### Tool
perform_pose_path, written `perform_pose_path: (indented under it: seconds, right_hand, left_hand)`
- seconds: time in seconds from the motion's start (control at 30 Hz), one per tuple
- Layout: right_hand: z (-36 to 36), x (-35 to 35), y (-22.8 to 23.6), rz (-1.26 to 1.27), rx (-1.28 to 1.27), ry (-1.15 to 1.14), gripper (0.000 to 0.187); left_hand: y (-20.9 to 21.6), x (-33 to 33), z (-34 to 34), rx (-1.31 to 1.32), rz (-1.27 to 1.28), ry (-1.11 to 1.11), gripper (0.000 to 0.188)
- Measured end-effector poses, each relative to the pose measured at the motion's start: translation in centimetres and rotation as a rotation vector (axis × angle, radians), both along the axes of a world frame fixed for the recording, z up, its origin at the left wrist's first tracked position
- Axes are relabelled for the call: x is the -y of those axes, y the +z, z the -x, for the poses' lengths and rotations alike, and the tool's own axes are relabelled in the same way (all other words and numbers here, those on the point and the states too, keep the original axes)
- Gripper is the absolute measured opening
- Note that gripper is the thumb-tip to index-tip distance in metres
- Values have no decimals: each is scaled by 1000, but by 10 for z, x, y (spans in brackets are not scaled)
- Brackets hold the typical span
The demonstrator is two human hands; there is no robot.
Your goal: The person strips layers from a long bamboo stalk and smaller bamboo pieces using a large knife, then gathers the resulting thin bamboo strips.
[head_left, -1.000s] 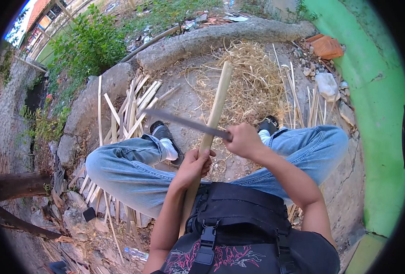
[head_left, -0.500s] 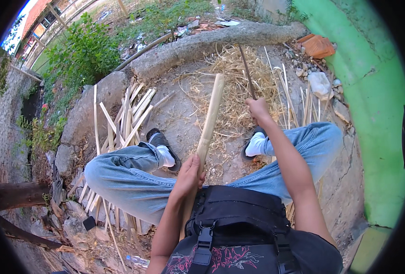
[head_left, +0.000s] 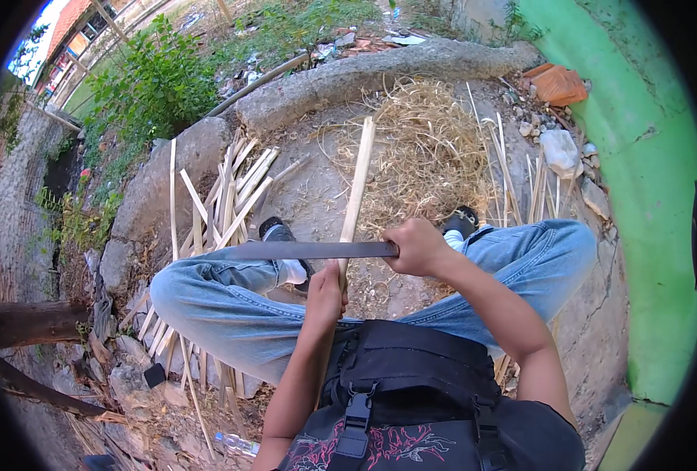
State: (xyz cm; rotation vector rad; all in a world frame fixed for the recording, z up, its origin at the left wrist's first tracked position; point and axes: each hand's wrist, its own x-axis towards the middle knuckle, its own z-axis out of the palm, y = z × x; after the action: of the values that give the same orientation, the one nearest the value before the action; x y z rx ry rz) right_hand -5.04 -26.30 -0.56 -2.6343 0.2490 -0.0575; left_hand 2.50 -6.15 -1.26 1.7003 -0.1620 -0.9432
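Observation:
My left hand [head_left: 326, 297] is closed around a long pale bamboo slat [head_left: 358, 177], which leans away from me between my legs with its lower part hidden behind my forearm and bag. In my right hand [head_left: 417, 247] is the handle of a machete [head_left: 301, 250], mostly covered by my fingers. Its dark blade points left and lies across the slat just beyond my left hand. Whether the edge bites into the bamboo, I cannot tell. Beyond my right foot lies a heap of curled shavings [head_left: 435, 149].
Split slats [head_left: 246, 184] are piled by my left knee, with thinner strips [head_left: 505, 169] at the right. A low concrete curb [head_left: 364, 78] runs across the far side. A green wall [head_left: 647, 204] rises on the right, beside an orange bag [head_left: 556, 84] and a white bag [head_left: 560, 151].
The machete has swung from pointing away from me to lying crosswise over the slat. My right hand has come nearer and leftward. The slat now shows a narrower side.

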Motion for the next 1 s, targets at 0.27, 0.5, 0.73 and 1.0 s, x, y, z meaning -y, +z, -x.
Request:
perform_pose_path:
  seconds: [0.27, 0.5, 0.73, 1.0]
  right_hand:
    - [-14, 106, -55, -187, -31, -754, 25]
    - [-13, 61, -17, -436, 130, -656, 26]
    - [3, -28, 12, -204, -87, -225, 23]
    - [8, -49, -3, -69, -148, -16, 19]
  left_hand:
    - [-9, -11, 9, -486, 119, -83, 50]
    - [-15, -14, -10, -744, 337, -164, 50]
    - [-8, -17, -10, -697, 419, -178, 35]
    - [-23, -8, 6, 85, 38, -338, 33]
